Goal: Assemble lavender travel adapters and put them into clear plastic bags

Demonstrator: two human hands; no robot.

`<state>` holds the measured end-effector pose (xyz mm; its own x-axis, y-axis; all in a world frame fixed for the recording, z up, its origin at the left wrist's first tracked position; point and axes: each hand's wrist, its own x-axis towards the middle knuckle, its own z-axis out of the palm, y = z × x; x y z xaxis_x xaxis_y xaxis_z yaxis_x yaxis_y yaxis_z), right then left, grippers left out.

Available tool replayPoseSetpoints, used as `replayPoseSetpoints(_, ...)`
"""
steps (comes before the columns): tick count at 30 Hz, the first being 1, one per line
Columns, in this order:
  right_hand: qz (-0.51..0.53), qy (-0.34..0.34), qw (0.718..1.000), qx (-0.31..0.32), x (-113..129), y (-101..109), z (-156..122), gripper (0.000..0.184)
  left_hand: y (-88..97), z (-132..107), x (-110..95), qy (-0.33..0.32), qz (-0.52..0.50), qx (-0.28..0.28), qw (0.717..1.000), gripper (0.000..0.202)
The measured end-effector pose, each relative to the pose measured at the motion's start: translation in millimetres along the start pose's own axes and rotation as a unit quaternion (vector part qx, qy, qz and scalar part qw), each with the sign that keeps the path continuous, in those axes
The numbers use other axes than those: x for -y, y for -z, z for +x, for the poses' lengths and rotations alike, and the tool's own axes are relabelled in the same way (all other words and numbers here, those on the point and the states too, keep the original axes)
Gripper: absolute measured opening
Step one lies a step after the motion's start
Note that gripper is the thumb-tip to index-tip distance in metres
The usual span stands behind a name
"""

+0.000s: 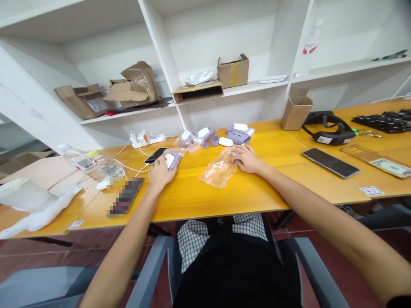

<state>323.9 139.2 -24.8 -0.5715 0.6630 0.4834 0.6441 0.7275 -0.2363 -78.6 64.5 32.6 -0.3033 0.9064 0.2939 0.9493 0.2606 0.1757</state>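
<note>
My left hand rests on the table with its fingers closed over the near end of a purple-and-white item in see-through wrapping. What the item is, I cannot make out. A crumpled transparent plastic bag lies flat to the right, its edge under the fingers of my right hand, which look closed on it. Just beyond are a purple holder with a white oval piece on top, a second white oval piece, small purple parts and a pink part.
More wrapped purple-and-white items lie at the back, near a power strip. Phones lie on both sides. A headset and cardboard box stand right; a plastic bottle lies left. Shelves rise behind.
</note>
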Motion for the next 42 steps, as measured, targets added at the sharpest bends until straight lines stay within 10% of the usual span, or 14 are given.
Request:
replayPoseSetpoints(4,0.083,-0.011,0.996,-0.011,-4,-2,-2,0.031,-6.4,3,-27,-0.168,-0.005,-0.087,0.982,0.054)
replayPoseSetpoints(9,0.105,-0.099,0.986,-0.08,-7,-2,-2,0.059,-27.4,8,-82,-0.352,-0.039,-0.029,0.935,0.041)
replayPoseSetpoints(15,0.136,-0.202,0.966,-0.081,-18,1,-4,0.073,-64.5,50,-101,-0.276,-0.092,-0.028,0.956,0.046)
replayPoseSetpoints(23,0.164,-0.227,0.94,-0.195,-22,1,6,0.042,-68.6,53,-84,-0.218,-0.102,-0.025,0.97,0.055)
replayPoseSetpoints(29,0.192,-0.203,0.958,-0.069,-7,3,6,0.017,-65.8,51,-95,-0.23,-0.173,-0.085,0.954,0.033)
replayPoseSetpoints(35,0.114,-0.089,0.989,0.006,13,3,4,0.036,-36.2,33,-104,-0.341,-0.283,0.048,0.895,0.043)
replayPoseSetpoints(42,-0.004,-0.132,0.991,0.038,28,6,11,0.036,-33.1,6,-126,-0.489,-0.156,0.234,0.826,0.062)
